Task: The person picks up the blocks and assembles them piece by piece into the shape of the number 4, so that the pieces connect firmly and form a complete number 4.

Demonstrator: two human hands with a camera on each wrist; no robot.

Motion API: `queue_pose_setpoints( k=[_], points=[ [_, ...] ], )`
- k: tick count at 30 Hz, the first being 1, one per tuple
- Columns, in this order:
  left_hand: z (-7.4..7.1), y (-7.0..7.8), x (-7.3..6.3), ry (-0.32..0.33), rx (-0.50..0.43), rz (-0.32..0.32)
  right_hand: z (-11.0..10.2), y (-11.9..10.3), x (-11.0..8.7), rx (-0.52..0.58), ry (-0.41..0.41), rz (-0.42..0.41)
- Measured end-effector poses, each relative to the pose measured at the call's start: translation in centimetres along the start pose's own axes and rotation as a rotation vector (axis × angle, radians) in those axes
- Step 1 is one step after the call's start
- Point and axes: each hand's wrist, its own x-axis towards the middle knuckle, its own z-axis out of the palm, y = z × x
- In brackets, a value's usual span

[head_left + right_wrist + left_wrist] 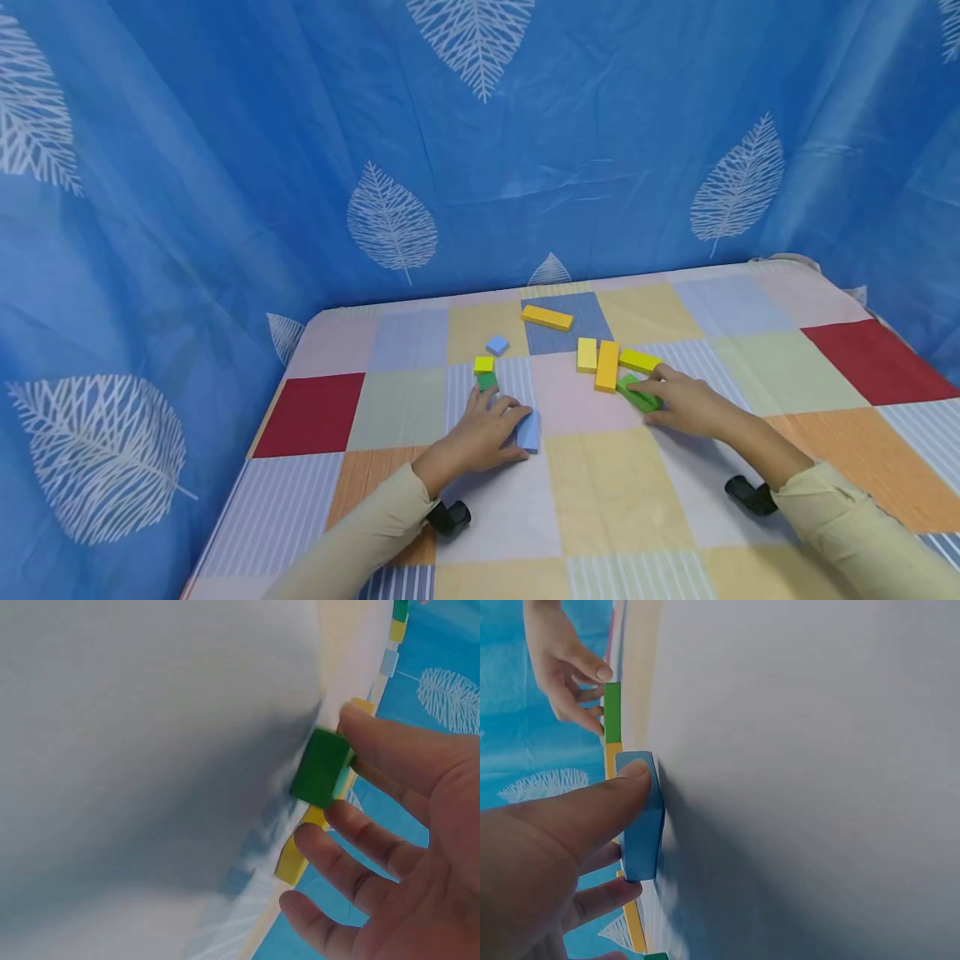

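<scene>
My left hand point(483, 435) pinches a long blue block point(528, 431) lying on the cloth, the thumb at its near end and a fingertip at its far end. In the left wrist view the thumb lies over one end of this block point(640, 817). Over on the right side, my right hand point(686, 402) holds a green block point(639, 393) between thumb and fingers. The right wrist view shows the end face of that green block point(322, 766) between them. A long yellow block point(640, 361) lies just beyond the right fingers, and an orange block point(607, 367) stands beside the green one.
A pale yellow block point(587, 355) adjoins the orange one; another orange block point(547, 317) lies farther back. Beyond the left hand are a small dark green block point(487, 381), a small yellow block point(483, 365) and a small blue block point(497, 345). A blue curtain point(480, 167) hangs behind the patchwork-covered table point(607, 492).
</scene>
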Motion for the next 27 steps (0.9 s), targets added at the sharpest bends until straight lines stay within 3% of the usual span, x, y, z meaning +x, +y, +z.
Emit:
queue_pose_setpoints(
  k=[6, 17, 27],
  points=[
    [-0.2, 0.6, -0.4, -0.028, -0.027, 0.007, -0.7, 0.3, 0.4, 0.103, -0.015, -0.055],
    [0.1, 2.3, -1.4, -0.014, -0.003, 0.073, -1.2, 1.0, 1.2, 0.182, -0.165, -0.089],
    [0.5, 4.0, -2.1, 0.054, 0.023, 0.136, -0.8, 1.3, 1.6, 0.138, -0.12, -0.117]
  ],
)
